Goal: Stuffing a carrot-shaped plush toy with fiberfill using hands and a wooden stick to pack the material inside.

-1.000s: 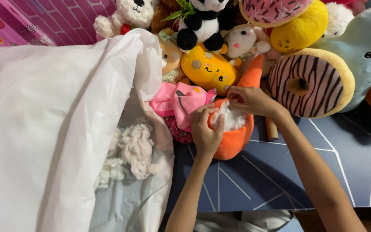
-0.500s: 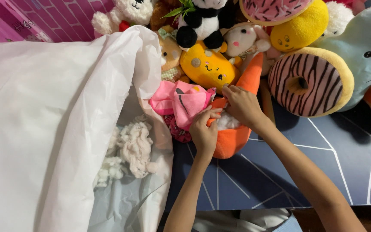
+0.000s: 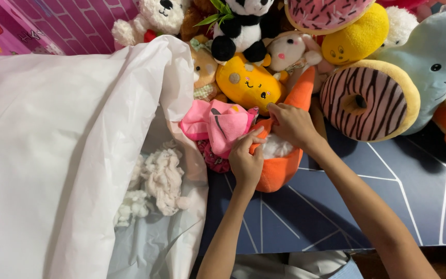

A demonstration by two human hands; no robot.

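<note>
Holding the orange plush shell (image 3: 280,173) open at its seam, you have it lying on the dark blue table (image 3: 398,206), between your two hands and pressed against the heap of toys beyond your fingers. Your left hand (image 3: 244,161) pinches the near edge of the opening, thumb and fingers closed on the orange fabric. Your right hand (image 3: 291,124) is curled over the far edge, its fingertips pushed down toward the white stuffing (image 3: 275,149) that shows in the gap; whether they grip the fluff or only press it, you cannot tell from here.

Judge the shell as very light and limp: it will fold, slump and twist wherever you do not support it. The plush pile looks grippy, not slippery, so a pinch at the rim of the opening should hold. The stuffing is loose and airy, likely to tear into tufts, so take it in small wads, not by a single strand.

Just left of your left hand lies a pink fabric toy (image 3: 218,124), touching your knuckles. Farther left, a large white bag (image 3: 52,134) lies open with loose clumps of fibrefill (image 3: 158,178) inside. Beyond your right hand sit a yellow plush (image 3: 248,82) and a panda (image 3: 241,23); to its right, a striped doughnut cushion (image 3: 367,101) and a pale blue plush (image 3: 434,67)
</note>
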